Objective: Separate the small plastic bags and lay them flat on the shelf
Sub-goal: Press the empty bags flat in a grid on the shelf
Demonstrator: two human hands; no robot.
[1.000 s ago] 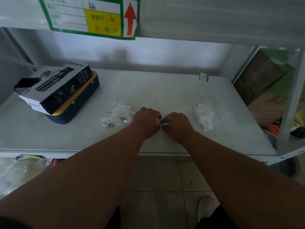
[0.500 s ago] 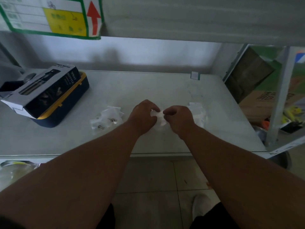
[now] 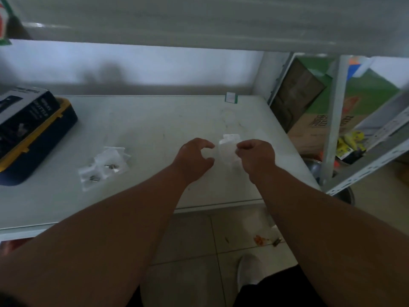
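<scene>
We've got both hands over the pale grey shelf top (image 3: 155,120), near its front-right part. Our right hand (image 3: 257,157) has fingers curled, pinching the edge of a small clear plastic bag (image 3: 225,149) held just above the shelf, betw. the two hands. Our left hand (image 3: 194,158) is curled w/ thumb and fingers apart; can't tell if it touches the bag, too blurred. Another pile of small clear plastic bags with metal bits inside (image 3: 104,167) lies flat to the left, well apart from the hands. Dark blue case with yellow trim (image 3: 44,142) sits far left w/ a printed carton (image 3: 20,111) on it.
</scene>
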